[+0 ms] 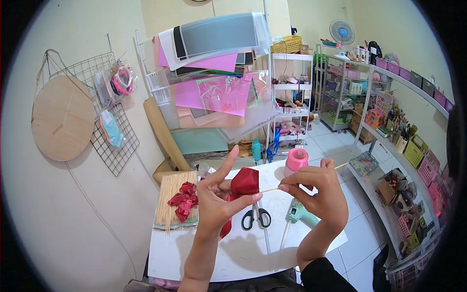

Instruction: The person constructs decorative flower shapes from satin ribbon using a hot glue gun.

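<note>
Dark red satin ribbon [245, 181] is gripped in my left hand [217, 190], its index finger pointing up and its thumb close to a thin wooden stick. One end of the ribbon hangs below the palm. My right hand [314, 187] pinches the wooden stick [270, 190], which runs level from the ribbon and sticks out past the hand on the right. Beneath the hands, scissors [256, 218] with black handles lie on the white table [204, 260]. A mint green glue gun [301, 213] rests below my right hand. The ribbon hides where the stick ends.
Left on the table, folded red ribbon pieces [185, 200] lie on a bundle of wooden sticks [168, 194]. A pink ribbon roll [297, 159] stands at the back right. Behind is a rack of wrapping sheets [214, 92]; shelves [384, 141] with baskets line the right.
</note>
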Demonstrator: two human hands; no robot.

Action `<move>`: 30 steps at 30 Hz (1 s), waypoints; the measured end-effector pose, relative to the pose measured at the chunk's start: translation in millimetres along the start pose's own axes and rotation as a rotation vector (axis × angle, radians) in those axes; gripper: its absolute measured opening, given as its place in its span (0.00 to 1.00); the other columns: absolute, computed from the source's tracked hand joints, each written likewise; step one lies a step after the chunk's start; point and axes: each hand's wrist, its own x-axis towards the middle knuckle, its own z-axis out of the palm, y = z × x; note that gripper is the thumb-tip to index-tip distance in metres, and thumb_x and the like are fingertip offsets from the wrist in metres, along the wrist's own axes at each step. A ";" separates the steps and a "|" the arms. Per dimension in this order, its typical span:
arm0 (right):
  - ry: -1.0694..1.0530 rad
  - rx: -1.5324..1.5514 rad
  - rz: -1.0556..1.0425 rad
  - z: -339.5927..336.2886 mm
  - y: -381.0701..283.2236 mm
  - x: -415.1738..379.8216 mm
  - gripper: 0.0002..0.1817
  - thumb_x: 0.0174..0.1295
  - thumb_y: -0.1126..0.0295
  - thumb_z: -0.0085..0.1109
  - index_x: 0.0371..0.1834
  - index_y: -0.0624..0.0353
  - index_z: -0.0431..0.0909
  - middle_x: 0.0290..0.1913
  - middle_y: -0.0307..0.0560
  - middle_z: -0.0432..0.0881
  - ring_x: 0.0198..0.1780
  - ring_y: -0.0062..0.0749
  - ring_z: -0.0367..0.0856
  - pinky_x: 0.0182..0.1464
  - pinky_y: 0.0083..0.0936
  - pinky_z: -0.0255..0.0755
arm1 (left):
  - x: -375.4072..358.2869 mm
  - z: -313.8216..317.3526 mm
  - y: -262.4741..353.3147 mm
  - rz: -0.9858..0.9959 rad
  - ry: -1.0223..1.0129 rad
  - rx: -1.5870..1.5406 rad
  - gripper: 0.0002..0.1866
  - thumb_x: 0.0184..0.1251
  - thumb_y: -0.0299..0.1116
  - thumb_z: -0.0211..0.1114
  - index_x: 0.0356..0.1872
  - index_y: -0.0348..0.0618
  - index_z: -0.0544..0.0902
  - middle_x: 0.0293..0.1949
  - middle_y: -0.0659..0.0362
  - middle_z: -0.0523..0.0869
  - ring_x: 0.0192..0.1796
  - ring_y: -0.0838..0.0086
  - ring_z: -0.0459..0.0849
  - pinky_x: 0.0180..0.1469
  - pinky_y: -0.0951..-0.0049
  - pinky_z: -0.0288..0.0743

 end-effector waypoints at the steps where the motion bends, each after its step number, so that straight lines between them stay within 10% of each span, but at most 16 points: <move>1: 0.010 -0.005 -0.003 0.6 0.5 0.1 0.04 0.44 0.67 0.63 0.23 0.51 0.79 0.19 0.31 0.75 0.18 0.18 0.63 0.33 0.24 0.44 | -0.1 0.1 0.9 0.010 0.001 0.018 0.42 0.35 0.18 0.67 0.59 0.38 0.58 0.28 0.56 0.82 0.30 0.83 0.78 0.40 0.83 0.69; 30: 0.009 -0.007 0.028 1.2 3.2 1.6 0.02 0.45 0.69 0.62 0.23 0.52 0.79 0.21 0.32 0.78 0.16 0.19 0.62 0.36 0.24 0.45 | -0.6 -4.2 7.2 -0.176 -0.035 -0.025 0.32 0.43 0.17 0.63 0.55 0.35 0.64 0.32 0.55 0.82 0.31 0.84 0.78 0.34 0.86 0.70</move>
